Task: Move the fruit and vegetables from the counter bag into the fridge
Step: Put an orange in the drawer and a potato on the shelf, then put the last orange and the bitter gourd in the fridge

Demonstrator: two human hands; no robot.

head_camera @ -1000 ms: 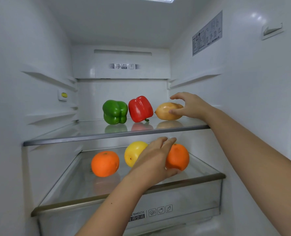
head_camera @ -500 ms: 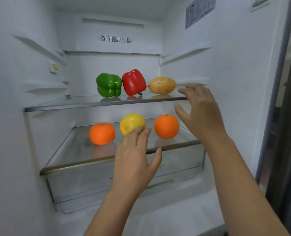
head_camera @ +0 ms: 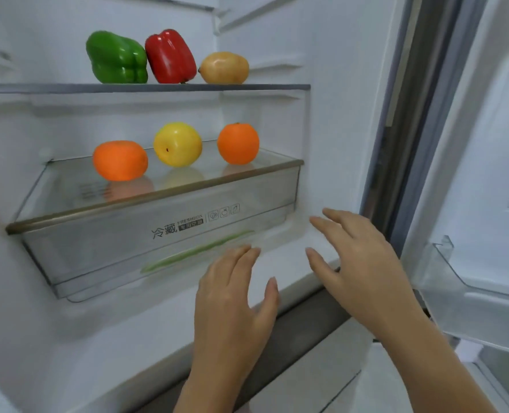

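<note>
On the upper glass shelf (head_camera: 247,87) stand a green pepper (head_camera: 116,58), a red pepper (head_camera: 170,56) and a yellow-brown mango (head_camera: 224,68), side by side. On the lower glass shelf (head_camera: 158,193) rest an orange (head_camera: 120,160) at left, a yellow apple-like fruit (head_camera: 177,144) in the middle and a second orange (head_camera: 238,143) at right. My left hand (head_camera: 232,302) and my right hand (head_camera: 357,263) hover empty, fingers spread, in front of the fridge, below the crisper drawer (head_camera: 164,248). The counter bag is out of view.
The clear crisper drawer under the lower shelf holds something long and green, blurred through its front. The open fridge door (head_camera: 485,174) with a clear door bin (head_camera: 456,281) stands at right. The fridge's lower front edge (head_camera: 292,329) runs diagonally beneath my hands.
Both hands have let go of the mango and the right orange and drawn back out of the fridge, down and to the right. The view has shifted toward the door.
</note>
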